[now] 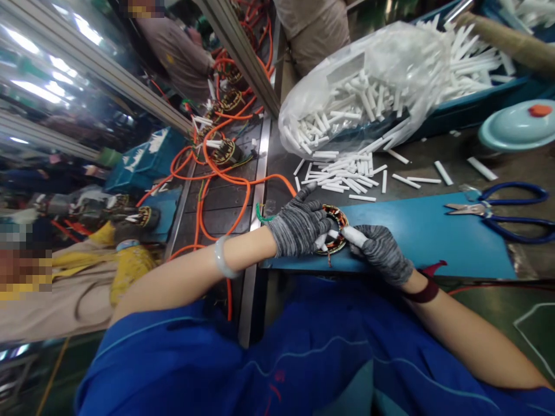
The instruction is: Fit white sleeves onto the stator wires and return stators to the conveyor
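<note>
Through the head camera I have the wound ring (pixel 342 216) near the front left part of the blue mat (pixel 403 231), between my two gloved hands. Its opening faces up towards me, and I can't tell whether it lies flat on the mat or is lifted a little. The band is thick and rounded, packed with coppery orange and reddish wire, with dark patches and paler yellowish flecks along the rim. A short white piece (pixel 333 234) shows in the opening, and a thin reddish-brown lead (pixel 329 260) hangs off the near edge. The left side of the ring is hidden by my fingers.

My left hand (pixel 301 224) holds that left side, its fingers bent over the rim while the index finger stretches away. My right hand (pixel 381 249) is narrow, white-tipped thumb and fingers drawn together at the right rim; I can't tell whether they pinch anything.

Just beyond the mat I see loose white tubes (pixel 347 173) in a heap, spilling from a clear plastic bag (pixel 403 52). Scissors (pixel 489 211) with dark blue handles lie partly open at the right of the mat, well apart from the ring.
</note>
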A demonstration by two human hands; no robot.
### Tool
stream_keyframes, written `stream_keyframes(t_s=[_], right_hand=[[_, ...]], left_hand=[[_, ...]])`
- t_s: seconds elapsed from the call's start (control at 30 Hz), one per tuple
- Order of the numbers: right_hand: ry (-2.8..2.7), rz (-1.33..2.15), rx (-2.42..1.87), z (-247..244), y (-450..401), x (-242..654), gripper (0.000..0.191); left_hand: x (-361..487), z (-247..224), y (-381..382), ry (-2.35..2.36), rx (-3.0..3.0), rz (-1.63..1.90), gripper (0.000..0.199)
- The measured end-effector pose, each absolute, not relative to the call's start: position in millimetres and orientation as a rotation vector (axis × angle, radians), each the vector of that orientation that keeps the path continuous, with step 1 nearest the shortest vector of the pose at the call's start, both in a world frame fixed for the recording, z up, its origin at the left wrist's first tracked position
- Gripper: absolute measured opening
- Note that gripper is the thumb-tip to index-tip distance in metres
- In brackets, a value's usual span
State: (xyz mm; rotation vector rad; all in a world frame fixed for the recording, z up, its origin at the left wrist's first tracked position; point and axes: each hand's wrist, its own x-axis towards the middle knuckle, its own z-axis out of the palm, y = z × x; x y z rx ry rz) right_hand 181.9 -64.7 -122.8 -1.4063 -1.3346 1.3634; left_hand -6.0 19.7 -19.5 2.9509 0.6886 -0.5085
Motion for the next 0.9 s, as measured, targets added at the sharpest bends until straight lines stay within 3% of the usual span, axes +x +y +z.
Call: stream_keyframes(t_s=[0.1, 0.23, 0.43, 0.67, 0.9], right_hand=[[-1.478, 1.190, -1.416, -127, -69, 186, 0.058], [-1.549, 1.060, -1.382, -129, -72, 204, 0.041], [-1.856, 1.043, -0.977, -134, -57, 220, 0.045], [-2.052, 1.111, -0.944, -106, -27, 210, 0.039], [-1.992, 1.119, -0.968, -110, -26, 192, 0.049]], left_hand=[[-11, -30, 20, 0.819, 2.900, -0.475, 0.027], [-15, -44, 20, 0.859, 2.867, -0.425, 0.031], [-17, -53, 22, 0.840, 2.869, -0.371, 0.036], [-20, -39, 15, 0.883, 2.904, -0.349, 0.036], [-26, -42, 11, 0.878, 2.931, -0.300, 0.035]])
